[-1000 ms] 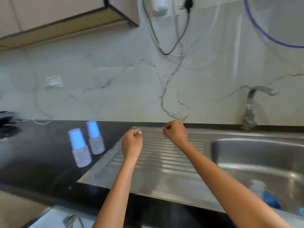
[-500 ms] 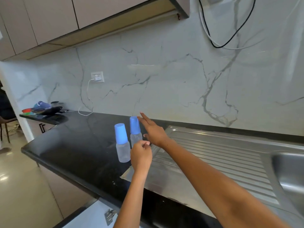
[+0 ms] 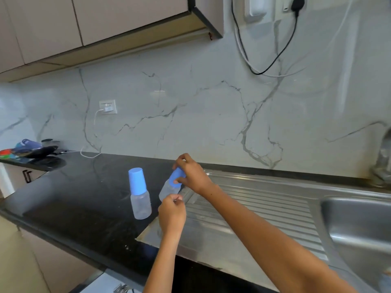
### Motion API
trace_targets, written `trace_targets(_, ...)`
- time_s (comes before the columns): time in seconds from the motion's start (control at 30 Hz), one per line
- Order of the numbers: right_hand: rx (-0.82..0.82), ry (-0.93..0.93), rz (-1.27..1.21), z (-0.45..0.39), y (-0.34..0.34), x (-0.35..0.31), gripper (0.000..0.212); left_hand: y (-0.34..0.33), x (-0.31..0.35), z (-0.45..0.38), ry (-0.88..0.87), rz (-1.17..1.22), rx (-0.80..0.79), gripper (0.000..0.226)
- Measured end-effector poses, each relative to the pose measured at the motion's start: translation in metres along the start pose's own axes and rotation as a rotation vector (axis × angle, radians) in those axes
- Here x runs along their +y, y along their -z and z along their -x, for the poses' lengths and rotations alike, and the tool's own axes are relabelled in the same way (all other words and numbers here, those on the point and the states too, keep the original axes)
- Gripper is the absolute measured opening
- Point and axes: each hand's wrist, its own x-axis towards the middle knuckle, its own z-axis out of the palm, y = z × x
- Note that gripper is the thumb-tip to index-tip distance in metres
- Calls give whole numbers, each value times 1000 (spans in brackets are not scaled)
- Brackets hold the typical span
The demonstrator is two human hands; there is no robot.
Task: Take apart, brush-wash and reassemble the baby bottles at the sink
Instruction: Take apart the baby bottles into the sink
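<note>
On the black countertop (image 3: 69,199) one baby bottle (image 3: 138,194) stands upright, blue cap on. Just to its right, a second bottle (image 3: 170,188) tilts at the drainboard's (image 3: 264,210) left edge, its blue cap (image 3: 177,176) gripped by the right hand (image 3: 191,174). The left hand (image 3: 172,213) hovers below it, fingers curled, holding nothing visible. The sink basin (image 3: 359,220) lies far right.

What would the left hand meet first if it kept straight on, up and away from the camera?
Probably the tilted bottle held by the right hand; its clear base sits just beyond the left hand. Depth is uncertain.
</note>
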Motion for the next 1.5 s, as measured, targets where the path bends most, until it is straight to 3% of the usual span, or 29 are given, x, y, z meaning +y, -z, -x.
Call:
trace_targets(0.13, 129, -148, -81, 54, 50, 46, 39, -40, 11, 23, -34, -9, -93, 17)
trace_targets(0.5, 476, -614, 38, 282, 244, 169, 36, -218, 94, 148, -177, 22, -504, 22)
trace_targets(0.7, 688, -793, -81, 364, 294, 191, 34, -284, 122, 181, -123, 163, -717, 51)
trace_targets(0.87, 692, -829, -259, 383, 300, 201, 33, -300, 123, 195, -125, 297, -893, 50)
trace_targets(0.97, 699, -847, -390, 384, 307, 201, 30, -303, 116, 197, -215, 315, -877, 49)
trace_targets(1.23, 689, -975, -677, 384, 301, 198, 30, -303, 115, 193, -185, 476, -905, 39)
trace_targets(1.4, 540, -1137, -554, 389, 297, 194, 57, -304, 111, 191, -262, 439, -890, 35)
trace_targets(1.5, 470, -1140, -597, 393, 296, 196, 56, -304, 111, 194, -376, 339, -888, 34)
